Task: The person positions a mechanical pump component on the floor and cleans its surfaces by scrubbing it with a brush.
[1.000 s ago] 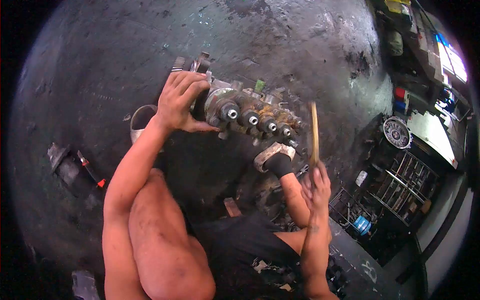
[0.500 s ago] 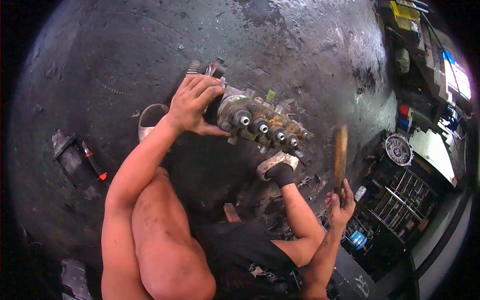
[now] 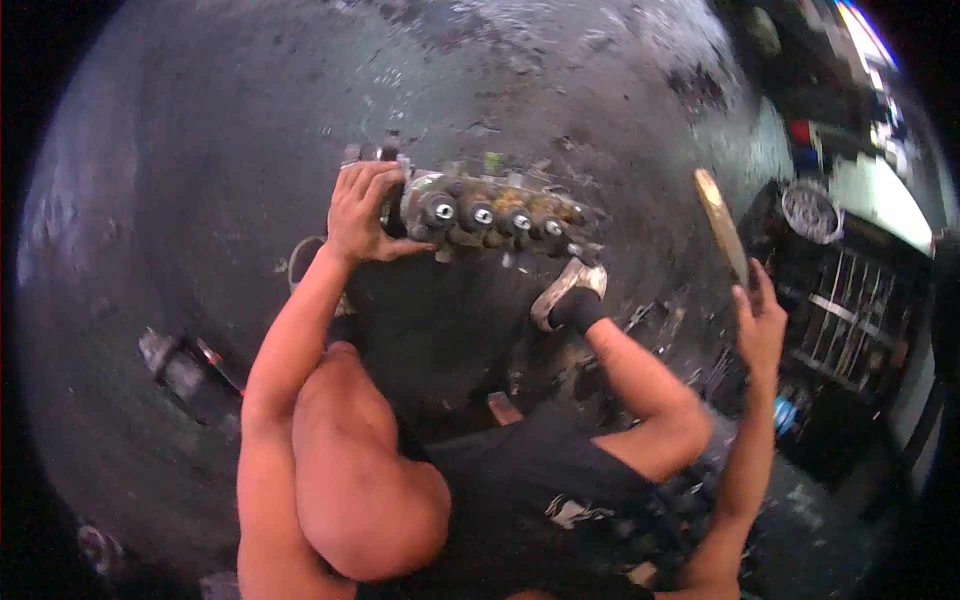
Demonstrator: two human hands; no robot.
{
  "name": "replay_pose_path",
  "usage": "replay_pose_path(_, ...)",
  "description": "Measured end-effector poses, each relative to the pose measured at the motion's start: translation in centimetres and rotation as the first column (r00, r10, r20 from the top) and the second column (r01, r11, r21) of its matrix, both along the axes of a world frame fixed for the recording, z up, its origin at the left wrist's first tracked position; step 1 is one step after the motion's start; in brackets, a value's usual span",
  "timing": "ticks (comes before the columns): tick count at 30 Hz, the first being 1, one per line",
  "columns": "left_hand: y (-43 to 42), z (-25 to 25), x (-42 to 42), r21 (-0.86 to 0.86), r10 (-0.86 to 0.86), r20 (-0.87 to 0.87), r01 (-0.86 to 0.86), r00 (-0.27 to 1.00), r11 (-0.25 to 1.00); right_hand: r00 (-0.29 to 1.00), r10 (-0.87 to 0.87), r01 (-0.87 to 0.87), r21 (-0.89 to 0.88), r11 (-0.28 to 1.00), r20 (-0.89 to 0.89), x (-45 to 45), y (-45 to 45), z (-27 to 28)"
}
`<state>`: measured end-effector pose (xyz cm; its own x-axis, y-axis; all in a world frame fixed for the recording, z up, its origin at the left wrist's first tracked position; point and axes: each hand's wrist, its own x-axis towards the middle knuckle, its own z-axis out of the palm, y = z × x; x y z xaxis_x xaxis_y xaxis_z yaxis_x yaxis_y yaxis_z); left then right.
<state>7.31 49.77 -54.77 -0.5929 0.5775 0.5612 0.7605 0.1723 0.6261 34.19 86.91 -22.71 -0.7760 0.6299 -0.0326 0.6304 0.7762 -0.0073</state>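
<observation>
1. Your left grip [image 3: 360, 215] is clamped over the left end of the metal assembly [image 3: 505, 205], fingers across the top, thumb stretched along the near side.
2. Assembly lies on the dark floor [image 3: 230, 120], running off to the right of that grip, its row of round outlets facing you.
3. Your right grip [image 3: 760, 315] is closed round the lower end of a wooden stick [image 3: 720, 218]; it's raised, leaning up and left, well apart from the assembly.
4. Your right shoe [image 3: 552, 292] sits just beside the assembly's right end; can't tell if they touch.
5. Hidden: part of the assembly's left end, behind your left hand; the stick's bottom end, inside your right grip; most of your left shoe [image 3: 306, 260], behind your forearm.
6. Hard to read: everything's motion-blurred, so the small fittings at the assembly's right end run together.
7. Clutter at far right is dim; a round metal part [image 3: 811, 211] shows, the rest is murky.
</observation>
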Motion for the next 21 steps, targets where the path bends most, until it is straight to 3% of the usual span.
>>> replay_pose_path(4,-0.3,1.4,-0.1,-0.072,-0.048,0.022,0.049,0.999,0.996,0.985,-0.158,0.155,-0.05,0.987,-0.075,14.0,3.0,4.2)
replay_pose_path(6,-0.6,4.1,0.0,-0.261,-0.041,0.168,0.085,0.985,0.962,0.878,-0.456,0.396,-0.318,0.861,-0.142,17.6,2.3,4.0)
replay_pose_path(7,-1.2,5.7,-0.3,-0.377,-0.087,0.186,0.153,0.979,0.913,0.857,-0.478,0.344,-0.475,0.81,-0.194,19.6,2.8,2.5)
replay_pose_path(8,-1.6,7.6,-0.3,-0.391,-0.078,0.158,0.134,0.984,0.911,0.834,-0.539,0.423,-0.493,0.761,-0.116,20.1,2.3,1.1)
replay_pose_path(9,-2.1,9.4,0.0,-0.41,-0.062,0.2,0.141,0.978,0.901,0.931,-0.342,0.268,-0.396,0.878,-0.127,20.7,2.7,-1.9)
replay_pose_path(10,-2.5,10.7,0.3,-0.432,-0.046,0.238,0.148,0.97,0.89,0.94,-0.341,0.323,-0.378,0.868,0.02,21.5,2.9,-4.4)
replay_pose_path(11,-2.9,11.6,0.0,-0.452,-0.044,0.267,0.165,0.963,0.877,0.897,-0.436,0.403,-0.525,0.75,0.066,18.7,0.6,-4.9)
replay_pose_path(12,-2.5,12.7,0.1,-0.481,-0.043,0.235,0.155,0.971,0.863,0.923,-0.385,0.313,-0.573,0.757,-0.005,20.6,1.6,-10.0)
replay_pose_path(14,-1.7,14.9,0.4,-0.494,0.038,0.43,0.2,0.902,0.846,0.919,-0.393,0.269,-0.67,0.692,-0.036,19.3,-0.4,-13.6)
replay_pose_path(16,0.1,16.3,0.2,-0.56,0.029,0.386,0.209,0.922,0.802,0.875,-0.452,0.125,-0.819,0.56,-0.175,16.2,-3.3,-12.9)
replay_pose_path(17,1.0,16.4,0.2,-0.582,0.007,0.382,0.235,0.924,0.778,0.872,-0.463,0.127,-0.84,0.528,-0.159,15.3,-4.2,-12.8)
replay_pose_path(19,3.7,17.0,0.8,-0.61,-0.045,0.364,0.275,0.93,0.743,0.873,-0.379,-0.009,-0.788,0.616,-0.306,13.5,-4.9,-12.8)
replay_pose_path(20,5.0,16.4,1.1,-0.629,-0.042,0.363,0.279,0.931,0.725,0.87,-0.394,-0.006,-0.804,0.595,-0.298,12.7,-4.9,-12.9)
replay_pose_path(21,6.2,15.5,1.2,-0.613,0.014,0.393,0.25,0.919,0.75,0.879,-0.284,-0.108,-0.741,0.663,-0.383,11.8,-4.8,-13.0)
